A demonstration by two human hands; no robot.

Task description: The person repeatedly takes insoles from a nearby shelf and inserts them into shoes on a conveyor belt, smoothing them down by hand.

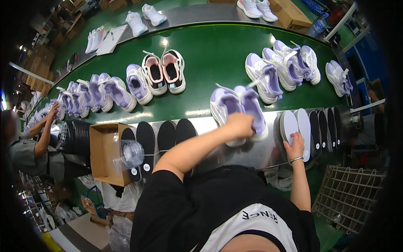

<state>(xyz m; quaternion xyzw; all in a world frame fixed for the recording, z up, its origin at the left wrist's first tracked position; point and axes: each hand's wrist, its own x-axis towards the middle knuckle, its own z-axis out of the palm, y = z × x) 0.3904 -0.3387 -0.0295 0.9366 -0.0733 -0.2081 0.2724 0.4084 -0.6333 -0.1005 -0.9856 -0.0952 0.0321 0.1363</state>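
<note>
My left hand (240,126) is closed on the heel end of a pair of white and lavender sneakers (219,103), held over the near edge of the green belt. How its fingers sit on the two heels is partly hidden. At the right, my right hand (296,146) has its fingers and thumb closed around the lower part of a stack of pale insoles (289,124). A second pale insole pile (303,122) lies against it. Several black insoles (327,126) stand in piles just to the right of these.
More lavender sneakers (262,77) and a black-and-pink pair (172,71) stand on the green belt (205,46). Left of me, a cardboard box (100,155) holding clear plastic adjoins dark insoles (147,145). A co-worker's hands (51,113) reach toward shoes farther left. A wire basket (348,197) is lower right.
</note>
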